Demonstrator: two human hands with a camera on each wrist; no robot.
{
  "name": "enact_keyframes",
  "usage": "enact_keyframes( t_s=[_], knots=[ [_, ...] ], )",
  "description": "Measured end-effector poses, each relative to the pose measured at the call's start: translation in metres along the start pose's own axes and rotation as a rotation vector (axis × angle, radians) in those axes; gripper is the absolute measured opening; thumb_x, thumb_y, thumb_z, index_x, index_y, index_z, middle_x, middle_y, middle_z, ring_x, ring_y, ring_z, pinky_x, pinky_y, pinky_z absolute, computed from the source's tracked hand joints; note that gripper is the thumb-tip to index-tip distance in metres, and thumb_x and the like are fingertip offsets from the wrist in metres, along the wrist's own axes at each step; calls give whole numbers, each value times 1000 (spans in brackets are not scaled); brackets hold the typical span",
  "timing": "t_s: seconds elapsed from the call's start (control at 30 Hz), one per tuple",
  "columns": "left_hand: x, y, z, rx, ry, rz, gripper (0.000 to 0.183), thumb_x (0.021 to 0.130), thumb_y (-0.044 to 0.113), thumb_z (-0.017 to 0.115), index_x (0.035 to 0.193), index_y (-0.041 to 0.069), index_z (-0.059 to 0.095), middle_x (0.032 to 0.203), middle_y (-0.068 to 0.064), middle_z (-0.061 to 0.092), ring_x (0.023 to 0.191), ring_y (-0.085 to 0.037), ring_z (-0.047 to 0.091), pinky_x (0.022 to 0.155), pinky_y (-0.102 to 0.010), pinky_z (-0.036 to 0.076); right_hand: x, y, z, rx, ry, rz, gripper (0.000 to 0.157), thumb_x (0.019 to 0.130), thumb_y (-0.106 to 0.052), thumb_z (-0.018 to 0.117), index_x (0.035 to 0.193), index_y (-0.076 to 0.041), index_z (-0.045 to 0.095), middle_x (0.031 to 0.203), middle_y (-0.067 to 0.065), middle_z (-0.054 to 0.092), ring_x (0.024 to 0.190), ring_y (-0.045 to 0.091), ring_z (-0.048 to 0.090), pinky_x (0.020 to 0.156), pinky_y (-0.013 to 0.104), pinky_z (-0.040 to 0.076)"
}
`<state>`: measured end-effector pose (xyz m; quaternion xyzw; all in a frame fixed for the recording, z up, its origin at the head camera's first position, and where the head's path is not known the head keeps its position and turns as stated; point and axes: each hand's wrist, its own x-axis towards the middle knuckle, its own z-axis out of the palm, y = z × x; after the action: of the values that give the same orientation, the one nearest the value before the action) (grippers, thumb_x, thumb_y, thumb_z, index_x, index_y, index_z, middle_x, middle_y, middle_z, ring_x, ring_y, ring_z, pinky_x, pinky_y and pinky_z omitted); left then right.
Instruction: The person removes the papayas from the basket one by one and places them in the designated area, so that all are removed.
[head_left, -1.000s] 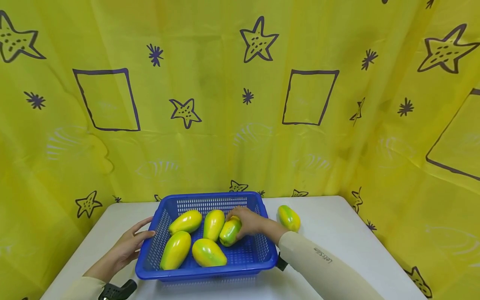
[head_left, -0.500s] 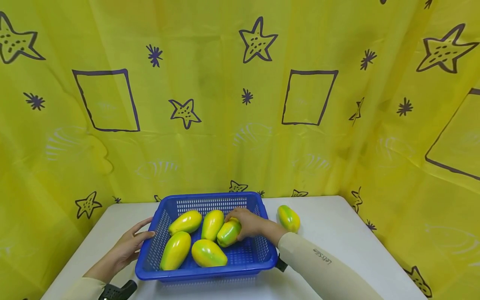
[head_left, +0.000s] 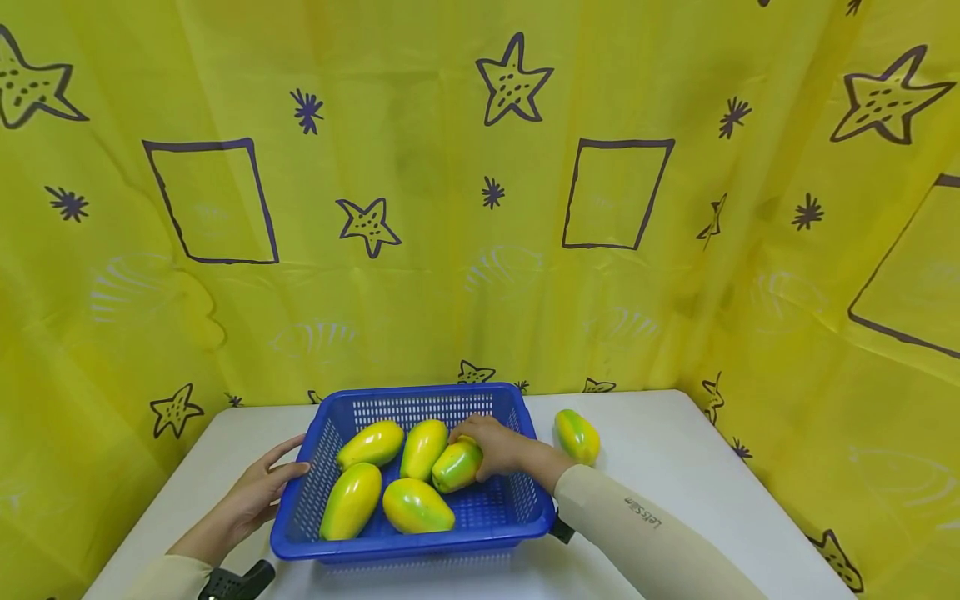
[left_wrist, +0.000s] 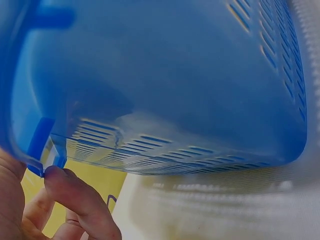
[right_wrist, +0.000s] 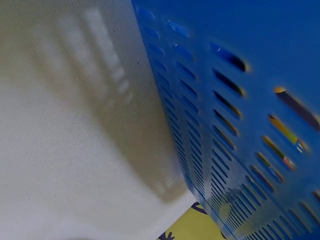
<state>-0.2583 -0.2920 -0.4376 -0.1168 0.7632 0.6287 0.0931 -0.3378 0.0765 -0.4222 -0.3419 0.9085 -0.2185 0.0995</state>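
Note:
A blue plastic basket [head_left: 408, 546] with slotted walls holds several glossy yellow-green mangoes. My left hand [head_left: 255, 492] grips its left rim; in the left wrist view the fingertips [left_wrist: 75, 195] meet at the edge of the basket [left_wrist: 165, 75]. Inside, toward the right, my right hand [head_left: 497, 448] grasps a greener mango [head_left: 456, 468] from above. That mango lies against a yellow mango [head_left: 424, 448] on its left. Only the outer wall of the basket [right_wrist: 280, 40] shows in the right wrist view, and the right hand is hidden there.
One more mango [head_left: 577, 437] lies on the white table [head_left: 645, 467] right of the basket, behind my right forearm. A yellow curtain [head_left: 450, 325] printed with stars hangs behind and along both sides of the table.
The right hand has turned the greener mango slightly and shifted it left against its neighbour, which tilted a little. The left hand and basket have stayed in place.

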Motion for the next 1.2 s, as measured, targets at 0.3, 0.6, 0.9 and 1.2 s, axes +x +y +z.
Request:
enact_keyframes(
  t_s=[0.3,0.6,0.9,1.2],
  knots=[
    [0,1,1,2,4,-4,77,96,26,61,157,10,17,127,-22,59,94,-22,69,81,-45,60,0,0,1,-11,7,-1,58,72,1,81,122,-20,63,126,-1,56,115,19,45,105,42,44],
    [0,0,1,-2,8,-7,76,96,26,61,157,10,18,124,-20,61,93,-21,69,81,-44,60,0,0,1,-13,13,5,56,72,-3,83,121,-22,63,122,-2,56,112,18,45,102,40,45],
    [0,-1,1,2,4,-2,76,96,26,61,157,11,18,124,-19,61,93,-21,69,81,-45,60,-1,-2,0,9,5,34,56,72,-5,83,121,-21,62,119,-2,53,107,16,46,100,39,48],
    [0,-1,1,-2,4,7,76,96,25,61,157,10,18,122,-17,62,93,-21,69,81,-45,60,0,-2,-1,-4,8,9,57,72,-7,84,123,-15,61,117,-4,55,106,14,48,102,37,47]
  ],
)
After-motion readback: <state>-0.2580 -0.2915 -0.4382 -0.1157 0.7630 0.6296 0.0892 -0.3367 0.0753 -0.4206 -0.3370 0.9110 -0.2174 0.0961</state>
